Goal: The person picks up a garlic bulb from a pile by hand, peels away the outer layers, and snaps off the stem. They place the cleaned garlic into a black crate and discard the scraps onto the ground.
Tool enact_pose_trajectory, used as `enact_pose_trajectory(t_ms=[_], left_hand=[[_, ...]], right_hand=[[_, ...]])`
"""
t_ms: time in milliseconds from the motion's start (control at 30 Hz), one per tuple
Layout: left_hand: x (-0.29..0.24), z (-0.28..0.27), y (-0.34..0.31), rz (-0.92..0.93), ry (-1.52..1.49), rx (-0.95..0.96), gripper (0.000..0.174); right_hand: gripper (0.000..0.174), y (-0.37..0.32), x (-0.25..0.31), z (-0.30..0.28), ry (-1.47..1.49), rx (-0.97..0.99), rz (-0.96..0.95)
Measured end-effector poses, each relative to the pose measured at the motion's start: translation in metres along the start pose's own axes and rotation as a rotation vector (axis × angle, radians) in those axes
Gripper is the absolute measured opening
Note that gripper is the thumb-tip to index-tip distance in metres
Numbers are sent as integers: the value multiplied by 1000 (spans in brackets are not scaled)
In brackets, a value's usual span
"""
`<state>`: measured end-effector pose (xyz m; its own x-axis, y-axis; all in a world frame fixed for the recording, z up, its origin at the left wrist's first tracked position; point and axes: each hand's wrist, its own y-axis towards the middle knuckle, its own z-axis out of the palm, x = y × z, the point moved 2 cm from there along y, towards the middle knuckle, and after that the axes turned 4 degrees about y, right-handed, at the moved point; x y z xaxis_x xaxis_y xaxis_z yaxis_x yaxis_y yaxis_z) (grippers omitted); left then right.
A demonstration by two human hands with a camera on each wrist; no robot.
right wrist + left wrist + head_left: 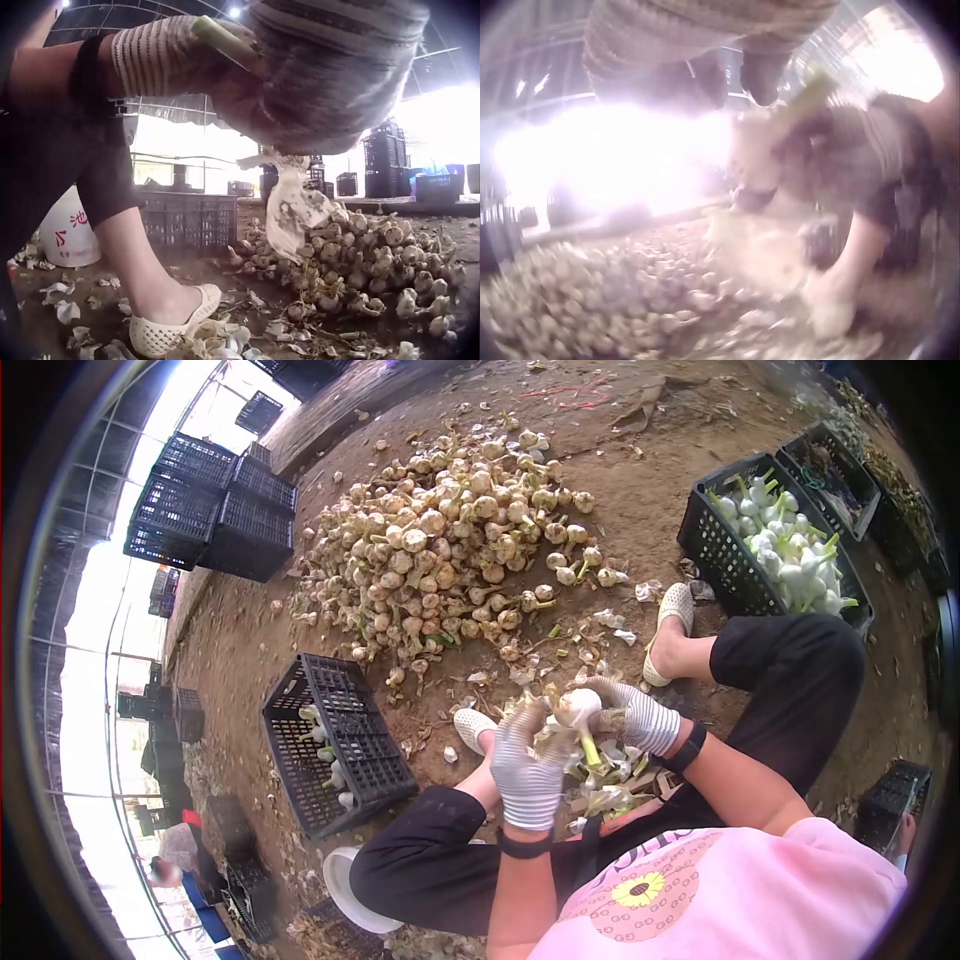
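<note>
A white garlic bulb (577, 708) with a green stem (590, 748) sits between two hands in striped, light-coloured gloves. My right hand (640, 717) grips the bulb from its far right side. On the other side, my left hand (527, 765) has its fingers bent at loose, brownish skin next to the bulb. From the right wrist, a torn strip of garlic skin (289, 210) hangs below the hands, and the green stem sticks out at the upper left. The left wrist view is blurred and overexposed there.
A large heap of unpeeled garlic (430, 550) lies ahead on the dirt floor. One black crate (335, 745) at left holds a few white bulbs; another crate (715, 550) at right is full of them. Peelings litter the ground between the feet. A white bucket (350, 890) stands by the left leg.
</note>
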<state>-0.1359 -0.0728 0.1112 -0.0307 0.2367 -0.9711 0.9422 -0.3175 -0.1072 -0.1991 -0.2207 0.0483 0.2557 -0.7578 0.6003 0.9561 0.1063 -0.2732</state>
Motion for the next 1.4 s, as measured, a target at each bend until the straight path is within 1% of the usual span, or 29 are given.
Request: enact_pose_trajectory(t_ms=[67, 133, 233, 300, 400, 433, 467, 533, 600, 667, 700, 733, 767, 800, 833, 867, 933, 1000, 1033, 1067, 1100, 1133, 1167, 1200, 1233, 1267, 1300, 1333, 1400], left_hand=[[-16, 8, -5, 746, 891, -71, 19], [-9, 11, -4, 744, 870, -77, 20], [-2, 5, 5, 643, 791, -38, 17], [14, -13, 16, -34, -10, -160, 17], [19, -13, 8, -27, 66, -91, 16], [14, -7, 3, 294, 286, -82, 16], [13, -4, -1, 291, 286, -85, 16], [-10, 9, -11, 809, 937, -67, 16], [-7, 12, -8, 829, 902, -85, 12], [-1, 8, 0, 502, 531, -78, 12], [11, 2, 5, 308, 292, -162, 8], [17, -5, 7, 309, 292, -163, 8], [22, -13, 11, 102, 75, -172, 8], [27, -19, 12, -104, -142, -179, 10], [28, -21, 10, -105, -241, -90, 16], [26, -21, 8, -105, -241, -95, 16], [27, -16, 4, -329, -666, 5, 20], [35, -17, 8, -311, -740, 13, 21], [36, -23, 13, -274, -802, -43, 22], [36, -30, 18, -237, -862, -100, 22], [19, -36, 21, -200, -906, -195, 22], [18, -50, 26, -138, -916, -220, 20], [13, -58, 27, -101, -800, -230, 18], [8, -68, 25, -61, -682, -242, 16], [18, -81, 27, -128, -33, -222, 38], [28, -85, 24, -129, -28, -228, 38], [22, -78, 21, 159, 464, -87, 45], [11, -65, 17, 444, 951, 65, 53], [-14, -33, 10, 356, 194, 118, 65]], right_hand=[[64, 1, -1, 0, -178, -31, -71], [65, -1, 1, 5, -268, -89, -92], [61, -4, 1, 5, -164, -79, -85], [60, -4, 7, 10, -16, 56, -126], [61, -3, 0, 3, -11, 18, -47], [63, -3, 0, 3, -109, -39, -10], [63, -3, -2, 4, -110, -38, -7], [62, -1, -5, 4, -255, -64, -74], [62, -3, -8, 3, -198, -81, -65], [64, -5, -10, 1, -118, -63, -51], [64, -5, -7, 2, -120, -60, -52], [66, -6, -5, 5, -42, 14, -47], [68, -6, -4, 8, 37, 88, -41], [68, -6, -5, 8, 37, 88, -41], [67, -4, -6, 9, 146, 122, -54], [66, -2, -6, 11, 254, 158, -65], [66, 1, -7, 10, 265, 168, -57], [65, 7, -18, -7, 38, 159, 49], [64, 7, -18, -9, -6, 157, 48], [64, 6, -19, -7, -9, 156, 50], [62, 5, -17, -1, 48, 96, 22], [60, 3, -13, 3, 104, 35, -9], [61, 1, -7, 2, 74, 21, 70], [61, 0, -3, 5, 69, 25, 66], [63, 0, 0, 9, 103, 5, 24], [64, 1, 0, 11, 140, -13, -14], [56, 3, -2, 5, 69, 40, -34], [56, 2, -5, 0, 70, 50, -26], [44, 6, -13, -7, 218, -21, 164]])
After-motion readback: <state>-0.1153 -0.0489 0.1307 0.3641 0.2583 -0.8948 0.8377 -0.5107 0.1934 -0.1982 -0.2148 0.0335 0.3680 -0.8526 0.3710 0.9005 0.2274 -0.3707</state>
